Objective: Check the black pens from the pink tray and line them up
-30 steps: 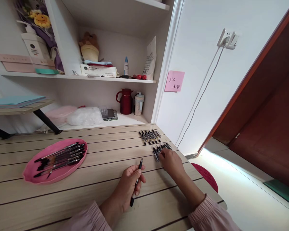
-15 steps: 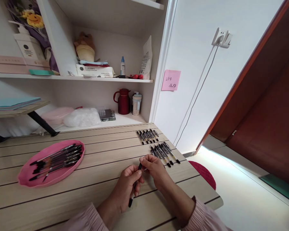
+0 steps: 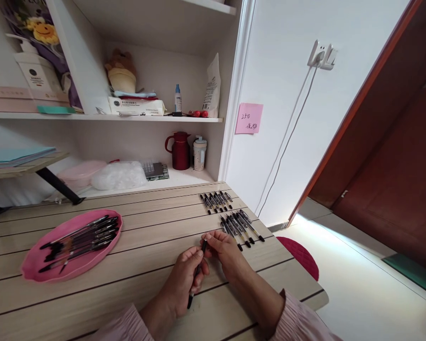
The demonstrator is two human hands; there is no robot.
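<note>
My left hand (image 3: 186,277) is wrapped round a black pen (image 3: 196,274), held upright over the wooden table (image 3: 135,265). My right hand (image 3: 224,250) pinches the pen's top end with thumb and fingertips. Just beyond my right hand lies a row of black pen parts (image 3: 241,227), and behind that a second row of short black pieces (image 3: 216,201). A pink oval tray (image 3: 71,245) with several black pens lies at the left of the table.
Shelves behind the table hold a dark red jug (image 3: 179,150), a white cup (image 3: 199,153), a plastic bag (image 3: 119,175) and boxes. A pink note (image 3: 249,118) sticks on the wall. A red stool cushion (image 3: 301,258) sits beside the table's right edge.
My right hand left the row of pen parts and came back to the top of the pen in my left hand. The left hand stayed almost still.
</note>
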